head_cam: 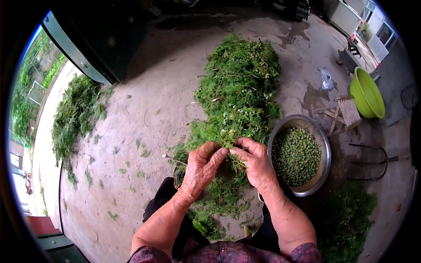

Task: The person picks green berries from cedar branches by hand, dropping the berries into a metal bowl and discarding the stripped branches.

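Between my two hands is a small conifer sprig (227, 139) bearing pale green cones. My left hand (204, 164) pinches it between thumb and forefinger. From the other side, the thumb and fingers of my right hand (255, 159) close on the same sprig. A woody stem (174, 160) sticks out beside my left hand. Beyond my hands stretches a long heap of cut conifer branches (236, 92), with cones among the foliage. At my right stands a metal basin (325, 164) holding many small green cones (296, 156).
On the right are a small wooden folding stool (347, 111), a lime-green plastic tub (366, 93) and a pronged fork (384, 161). Another branch pile (77, 111) lies by the open doorway at left. Greenery (348, 217) lies at lower right. Sprigs litter the concrete floor (154, 82).
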Motion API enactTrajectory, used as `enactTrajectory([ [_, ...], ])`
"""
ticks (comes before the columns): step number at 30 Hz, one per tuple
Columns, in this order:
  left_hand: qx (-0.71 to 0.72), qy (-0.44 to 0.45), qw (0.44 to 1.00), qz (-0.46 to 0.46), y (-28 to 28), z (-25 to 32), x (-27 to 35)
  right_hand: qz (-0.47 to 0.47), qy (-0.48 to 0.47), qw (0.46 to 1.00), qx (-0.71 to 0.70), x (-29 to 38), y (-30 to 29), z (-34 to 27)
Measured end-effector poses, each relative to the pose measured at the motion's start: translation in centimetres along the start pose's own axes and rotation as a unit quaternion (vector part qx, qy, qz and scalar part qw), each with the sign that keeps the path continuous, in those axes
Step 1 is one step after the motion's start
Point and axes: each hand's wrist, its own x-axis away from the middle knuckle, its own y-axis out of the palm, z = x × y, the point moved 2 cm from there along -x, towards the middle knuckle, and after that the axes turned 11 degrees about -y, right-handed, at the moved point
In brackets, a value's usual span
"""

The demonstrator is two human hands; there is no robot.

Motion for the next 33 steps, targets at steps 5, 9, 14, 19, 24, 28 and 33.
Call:
enactTrajectory([
  [5,0.035,0.041,0.998,-0.016,0.5,0.8,0.5,-0.041,-0.033,0.999,-0.014,-0.3,-0.5,1.4],
  [9,0.063,0.004,0.997,-0.047,0.2,0.6,0.7,-0.026,0.001,0.997,-0.072,0.1,-0.2,1.1],
  [14,0.193,-0.080,0.972,-0.104,0.7,-0.5,1.6,-0.024,0.079,0.977,-0.198,2.1,-1.0,0.6],
  [19,0.249,-0.053,0.956,-0.148,1.2,-0.5,3.3,-0.008,0.031,0.971,-0.237,4.2,-1.6,0.2],
  [24,0.250,-0.045,0.957,-0.137,2.0,-0.4,6.0,0.043,0.042,0.970,-0.235,7.7,-1.7,0.2],
  [28,0.159,-0.042,0.982,-0.091,2.5,-1.2,9.3,0.003,0.026,0.980,-0.195,10.4,-0.4,-0.6],
  [33,0.141,-0.056,0.985,-0.081,2.6,-2.4,13.0,-0.062,0.050,0.987,-0.141,14.0,0.8,-0.7],
])
